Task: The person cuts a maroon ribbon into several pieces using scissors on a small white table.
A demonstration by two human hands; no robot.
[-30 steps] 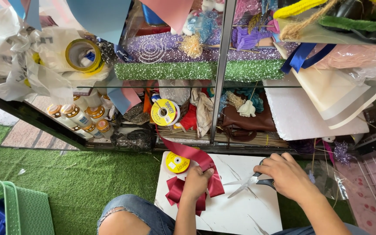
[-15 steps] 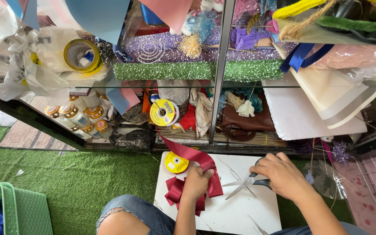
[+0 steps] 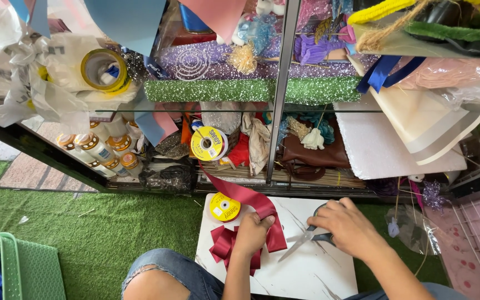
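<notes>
Pinching the dark red ribbon bow at the bottom middle, the left hand sits just left of the scissors, whose blades point down-left toward it, gripped by the right hand.

White board lies on grass mat, near side of shelf unit. On board: ribbon spool at far-left corner, ribbon bow just near of it, under left hand. Right hand to the right w/ scissors, blades pointing left toward ribbon. Knee at board's near-left edge. Basket far left, near corner of mat. In shelf, lower level: bottles left, 2nd spool centre. Tape roll up on left. Foam sheet on right.
</notes>
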